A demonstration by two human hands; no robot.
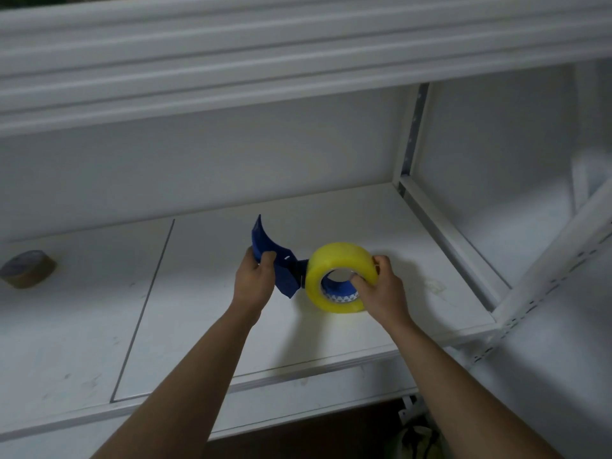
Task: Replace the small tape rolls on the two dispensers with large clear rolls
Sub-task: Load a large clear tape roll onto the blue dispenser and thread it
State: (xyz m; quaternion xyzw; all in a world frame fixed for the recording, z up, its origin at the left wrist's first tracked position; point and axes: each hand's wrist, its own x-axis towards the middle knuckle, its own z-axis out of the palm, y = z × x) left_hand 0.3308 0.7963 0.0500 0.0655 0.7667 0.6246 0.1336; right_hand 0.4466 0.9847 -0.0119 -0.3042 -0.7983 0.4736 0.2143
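A blue tape dispenser is held above the white shelf near its middle. My left hand grips the dispenser's curved handle. A large clear roll with a yellowish tint sits on the dispenser's blue hub. My right hand holds this roll, with the thumb through its core and the fingers over its outer rim. A small brown tape roll lies flat on the shelf at the far left. Only one dispenser is in view.
An upper shelf overhangs close above. White metal uprights and a slanted brace bound the shelf on the right. A seam runs across the shelf board left of my hands.
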